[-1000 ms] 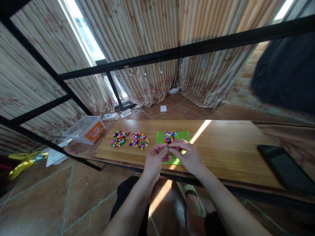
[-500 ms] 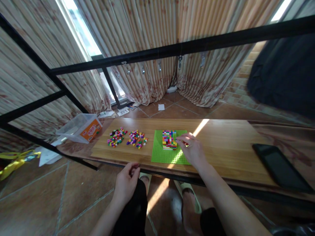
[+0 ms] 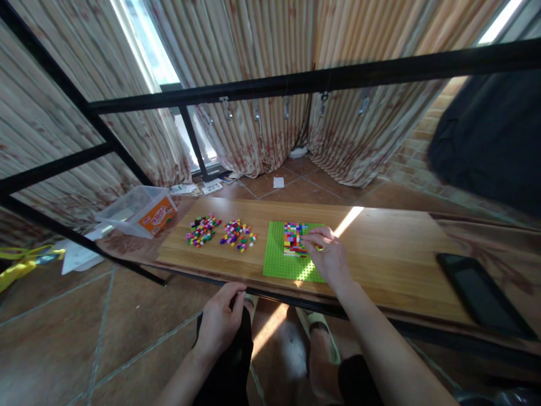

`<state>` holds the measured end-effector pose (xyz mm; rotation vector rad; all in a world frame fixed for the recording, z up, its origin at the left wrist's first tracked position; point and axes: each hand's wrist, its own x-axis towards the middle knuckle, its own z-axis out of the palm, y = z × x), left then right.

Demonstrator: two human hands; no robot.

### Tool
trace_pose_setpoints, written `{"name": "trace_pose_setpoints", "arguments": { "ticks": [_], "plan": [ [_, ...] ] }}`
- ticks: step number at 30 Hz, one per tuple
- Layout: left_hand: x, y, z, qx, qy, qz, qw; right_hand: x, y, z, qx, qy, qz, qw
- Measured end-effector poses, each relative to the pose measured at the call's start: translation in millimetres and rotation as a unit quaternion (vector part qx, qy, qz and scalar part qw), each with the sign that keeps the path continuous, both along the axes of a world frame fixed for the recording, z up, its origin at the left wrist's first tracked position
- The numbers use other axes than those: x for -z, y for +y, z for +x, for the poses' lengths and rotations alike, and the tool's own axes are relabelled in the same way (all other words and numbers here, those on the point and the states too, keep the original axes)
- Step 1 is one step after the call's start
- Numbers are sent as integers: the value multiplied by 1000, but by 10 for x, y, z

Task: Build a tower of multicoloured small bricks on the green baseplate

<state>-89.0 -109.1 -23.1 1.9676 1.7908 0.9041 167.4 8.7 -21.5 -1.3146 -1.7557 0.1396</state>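
A green baseplate (image 3: 281, 260) lies on the wooden table (image 3: 389, 254), with a block of small multicoloured bricks (image 3: 293, 238) built at its far middle. My right hand (image 3: 329, 256) rests on the plate, its fingertips pinched against the right edge of that block; what they hold is too small to make out. My left hand (image 3: 220, 321) is off the table, curled loosely on my dark-trousered knee below the table's front edge. Two heaps of loose coloured bricks (image 3: 203, 230) (image 3: 239, 233) lie left of the plate.
A clear plastic box with an orange label (image 3: 137, 211) stands at the table's far left. A black tablet (image 3: 482, 293) lies at the right. Black metal frame bars (image 3: 296, 84) cross overhead. Curtains hang behind, and my sandalled foot (image 3: 321, 332) shows under the table.
Both hands were pinched together over the plate a second ago. My left hand has since dropped to my knee, and my right hand has moved to the brick block's right edge.
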Motion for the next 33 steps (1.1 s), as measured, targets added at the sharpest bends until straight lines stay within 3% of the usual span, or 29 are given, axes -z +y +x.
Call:
{"name": "trace_pose_setpoints", "arguments": {
  "ticks": [4, 13, 26, 29, 33],
  "plan": [
    [10, -17, -5, 0, 2, 8, 1000, 20, 3, -1, -7, 3, 15, 1000],
    [33, -14, -20, 2, 6, 4, 1000, 46, -77, 9, 4, -123, 49, 991],
    [-18, -20, 15, 5, -4, -5, 1000, 20, -93, -1, -17, -163, 45, 986],
    [-42, 47, 9, -19, -26, -11, 999, 20, -110, -19, 1, -166, 32, 986],
    [-26, 328, -50, -94, -28, -9, 995, 40, -133, -26, 13, -136, 16, 990]
  ]
}}
